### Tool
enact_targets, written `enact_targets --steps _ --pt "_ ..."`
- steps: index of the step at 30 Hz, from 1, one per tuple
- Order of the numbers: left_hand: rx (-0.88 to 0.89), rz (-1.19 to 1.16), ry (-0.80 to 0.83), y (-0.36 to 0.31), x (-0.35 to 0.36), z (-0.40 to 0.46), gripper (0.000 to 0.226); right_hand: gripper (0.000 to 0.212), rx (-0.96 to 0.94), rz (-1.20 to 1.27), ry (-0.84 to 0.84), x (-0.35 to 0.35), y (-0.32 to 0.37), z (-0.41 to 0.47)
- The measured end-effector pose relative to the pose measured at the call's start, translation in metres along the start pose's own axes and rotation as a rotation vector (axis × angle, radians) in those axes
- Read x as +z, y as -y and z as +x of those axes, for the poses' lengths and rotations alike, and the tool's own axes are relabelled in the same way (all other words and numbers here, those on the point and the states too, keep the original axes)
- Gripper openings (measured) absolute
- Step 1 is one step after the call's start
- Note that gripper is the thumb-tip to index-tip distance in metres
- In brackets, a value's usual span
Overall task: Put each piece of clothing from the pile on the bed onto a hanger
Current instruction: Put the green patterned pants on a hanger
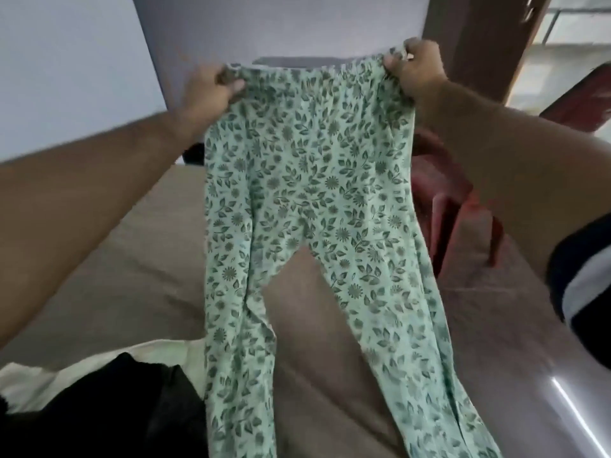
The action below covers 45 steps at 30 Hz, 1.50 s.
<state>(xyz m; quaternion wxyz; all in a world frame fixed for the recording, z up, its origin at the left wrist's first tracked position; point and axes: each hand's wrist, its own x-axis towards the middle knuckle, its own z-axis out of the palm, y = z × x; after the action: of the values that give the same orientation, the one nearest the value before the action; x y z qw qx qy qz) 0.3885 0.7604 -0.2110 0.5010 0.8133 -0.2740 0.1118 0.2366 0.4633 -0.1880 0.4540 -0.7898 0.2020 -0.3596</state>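
Note:
A pair of light green trousers (307, 193) with a dark leaf and flower print hangs spread out in front of me above the bed. My left hand (211, 89) grips the left end of the waistband. My right hand (415, 66) grips the right end, slightly higher. Both legs hang down toward the bottom of the view. At the lower left lies the pile on the bed: a black garment (109, 408) on top of a pale cream one (99, 361). No hanger is in sight.
The bed is covered with a tan sheet (132, 276). Red fabric (439, 206) lies at the right behind the trousers. A pale wall rises at the back, and a dark wooden door frame (479, 44) stands at the upper right.

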Motion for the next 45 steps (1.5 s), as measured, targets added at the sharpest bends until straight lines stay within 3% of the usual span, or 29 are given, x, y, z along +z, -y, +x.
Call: enact_targets --steps 4,8,12,15,19,22,26,31,34,37,39,45 --pt "-0.092 -0.023 0.082 0.082 0.053 0.003 0.025 0.02 0.026 -0.062 0.064 0.043 -0.074 0.009" --pt "-0.181 -0.067 0.214 0.138 0.079 -0.04 0.002 0.02 0.063 -0.217 0.2 0.051 -0.14 -0.005" --pt "-0.219 -0.028 0.304 0.159 0.077 -0.115 0.029 0.026 0.075 -0.507 0.373 0.046 -0.179 -0.055" --pt "-0.179 0.192 0.453 0.164 0.042 -0.199 0.061 0.043 -0.034 -0.687 0.511 0.053 -0.187 -0.144" --pt "-0.145 0.351 0.742 0.141 -0.028 -0.337 0.064 0.039 -0.125 -0.517 0.751 0.072 -0.15 -0.311" --pt "-0.111 0.511 0.941 0.115 -0.064 -0.434 0.094 0.036 -0.152 -0.544 0.865 0.085 -0.116 -0.42" --pt "-0.079 0.891 1.184 0.104 -0.083 -0.53 0.092 0.055 -0.098 -0.569 0.946 0.097 -0.103 -0.527" --pt "0.147 1.228 0.988 0.101 -0.092 -0.564 0.066 0.054 -0.395 -0.756 0.908 0.092 -0.068 -0.596" --pt "0.174 1.336 0.918 0.102 -0.111 -0.563 0.045 0.08 -0.438 -0.786 1.021 0.097 -0.04 -0.609" --pt "0.21 1.433 0.93 0.114 -0.148 -0.563 0.057 0.074 -0.423 -0.86 1.111 0.128 -0.02 -0.618" --pt "0.16 1.507 0.935 0.121 -0.179 -0.564 0.064 0.073 -0.428 -0.934 1.111 0.159 -0.005 -0.626" --pt "-0.213 1.708 0.82 0.132 -0.281 -0.547 0.05 0.071 -0.595 -1.037 1.103 0.212 0.02 -0.626"
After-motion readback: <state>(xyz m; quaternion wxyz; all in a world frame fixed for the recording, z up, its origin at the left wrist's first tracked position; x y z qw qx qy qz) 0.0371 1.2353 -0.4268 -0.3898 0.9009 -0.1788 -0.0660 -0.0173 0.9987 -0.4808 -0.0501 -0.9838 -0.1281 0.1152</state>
